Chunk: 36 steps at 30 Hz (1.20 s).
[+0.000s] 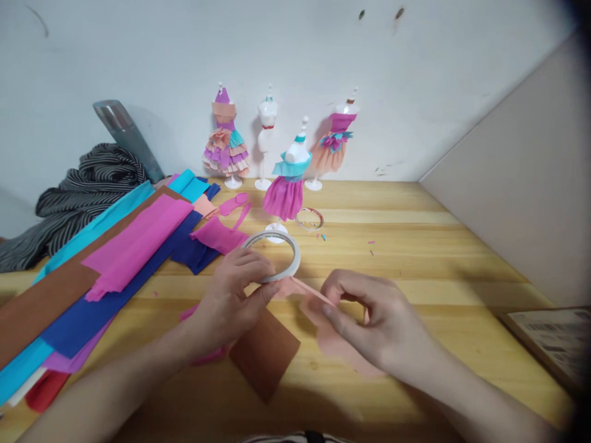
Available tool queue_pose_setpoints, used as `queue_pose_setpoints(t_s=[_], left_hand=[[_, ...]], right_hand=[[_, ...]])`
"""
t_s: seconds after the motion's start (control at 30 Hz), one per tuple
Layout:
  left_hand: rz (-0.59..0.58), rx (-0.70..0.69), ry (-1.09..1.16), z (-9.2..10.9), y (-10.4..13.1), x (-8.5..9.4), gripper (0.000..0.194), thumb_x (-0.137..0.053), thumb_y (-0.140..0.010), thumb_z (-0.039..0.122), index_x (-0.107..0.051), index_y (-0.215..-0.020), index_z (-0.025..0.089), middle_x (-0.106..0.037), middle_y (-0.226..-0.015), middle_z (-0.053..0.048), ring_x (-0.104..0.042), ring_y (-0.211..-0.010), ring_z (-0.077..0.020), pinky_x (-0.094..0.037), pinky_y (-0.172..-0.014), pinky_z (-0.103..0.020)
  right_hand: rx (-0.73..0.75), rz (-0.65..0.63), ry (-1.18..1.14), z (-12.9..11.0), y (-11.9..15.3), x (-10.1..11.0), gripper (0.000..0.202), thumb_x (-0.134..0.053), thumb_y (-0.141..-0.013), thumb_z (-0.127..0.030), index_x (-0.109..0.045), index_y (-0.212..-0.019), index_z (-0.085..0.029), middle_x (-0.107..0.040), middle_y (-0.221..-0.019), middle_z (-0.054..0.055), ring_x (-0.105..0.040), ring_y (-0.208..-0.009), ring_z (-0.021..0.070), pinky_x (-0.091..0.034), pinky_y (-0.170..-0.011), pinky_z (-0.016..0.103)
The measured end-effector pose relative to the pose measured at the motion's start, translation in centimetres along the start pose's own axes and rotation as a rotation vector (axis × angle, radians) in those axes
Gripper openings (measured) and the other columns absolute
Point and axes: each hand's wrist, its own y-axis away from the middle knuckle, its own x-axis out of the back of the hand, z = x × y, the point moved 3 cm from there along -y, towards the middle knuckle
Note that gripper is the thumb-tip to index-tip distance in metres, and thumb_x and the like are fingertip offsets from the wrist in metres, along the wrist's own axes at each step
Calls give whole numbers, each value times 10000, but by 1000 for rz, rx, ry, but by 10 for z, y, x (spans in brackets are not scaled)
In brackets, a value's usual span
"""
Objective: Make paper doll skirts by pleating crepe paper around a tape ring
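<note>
My left hand [240, 289] is closed around the near left side of a white roll of tape [295, 261]. Thumb and forefinger of my right hand [369, 314] pinch a narrow peach strip [314, 290] that stretches taut towards the roll. Peach crepe paper [341, 351] hangs under my right fingers, partly hidden and blurred. Whether the strip is bare tape or the paper's edge with tape on it, I cannot tell. Below my left hand a brown piece of crepe paper [265, 357] lies on the wooden table [415, 246]. Some pink paper [203, 354] is half covered by my left forearm.
Small mannequins in paper dresses [286, 191] stand by the wall, one mostly bare [268, 123]. Rolled and folded crepe paper [138, 246] covers the left side, beside a striped cloth [96, 191] and a bottle [124, 135]. Another tape ring [310, 210] lies behind. Cardboard [549, 338] sits right.
</note>
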Motion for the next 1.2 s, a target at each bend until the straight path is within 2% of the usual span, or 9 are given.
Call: queue_pose_setpoints(t_s=[0.13, 0.27, 0.43, 0.53, 0.63, 0.83, 0.93, 1.1, 1.2], left_hand=[[-4, -16, -66, 1, 1, -2, 144, -618, -823, 119, -617, -688, 167, -695, -761, -41, -634, -772, -182, -464, -729, -314], [-19, 62, -58, 2, 2, -2, 164, -627, -834, 172, -621, -671, 159, -698, -754, -38, -627, -749, -175, -445, -713, -307], [-52, 191, -43, -2, 4, -4, 237, -623, -844, 261, -614, -632, 157, -695, -736, -24, -623, -732, -172, -429, -749, -317], [-52, 236, 12, -5, 6, -6, 277, -622, -844, 311, -597, -614, 159, -687, -719, -31, -621, -741, -180, -440, -718, -302], [-63, 272, 72, -8, 7, -9, 217, -617, -836, 257, -601, -643, 160, -700, -787, -51, -632, -801, -195, -444, -667, -273], [-61, 285, 101, -13, 9, -12, 229, -627, -837, 262, -586, -637, 159, -699, -812, -55, -644, -881, -216, -447, -787, -307], [-78, 304, 129, -14, 9, -13, 249, -622, -841, 283, -580, -630, 160, -699, -813, -58, -646, -885, -217, -452, -748, -292], [-114, 384, 172, -16, 11, -16, 196, -626, -821, 257, -600, -655, 157, -696, -796, -52, -651, -872, -215, -455, -693, -266], [-139, 398, 209, -17, 11, -18, 230, -614, -829, 275, -596, -632, 157, -678, -742, -43, -655, -881, -223, -454, -673, -258]], right_hand=[[10, -73, -26, -6, 3, 0, 150, -539, -826, -205, -466, -695, -211, -532, -591, -34, -494, -526, 114, -383, -499, 231], [4, -124, -101, -3, -6, -2, 64, -547, -837, -218, -490, -810, -204, -544, -717, -21, -510, -621, 116, -429, -569, 231], [-45, -79, -7, 8, -15, -8, 173, -561, -848, -250, -483, -702, -198, -482, -610, -41, -423, -540, 104, -352, -508, 235], [-5, -4, -1, 13, -17, -8, 163, -540, -855, -228, -513, -699, -190, -545, -644, -15, -505, -599, 123, -401, -583, 254], [-60, 56, -130, 19, -17, -8, 23, -532, -821, -195, -550, -811, -184, -604, -740, 16, -572, -667, 151, -443, -620, 271], [-164, -18, -272, 17, -17, -14, 107, -504, -808, -226, -591, -809, -164, -564, -669, 8, -511, -579, 141, -395, -532, 263], [-130, -52, -258, 13, -18, -16, 172, -534, -841, -286, -611, -750, -161, -559, -644, 6, -499, -582, 137, -383, -531, 254], [-41, -6, -256, 9, -19, -16, 203, -579, -843, -285, -580, -674, -172, -518, -594, -22, -463, -566, 117, -363, -525, 233], [-20, -72, -307, 6, -16, -19, 199, -558, -869, -280, -591, -707, -169, -541, -609, -18, -476, -565, 117, -374, -526, 230]])
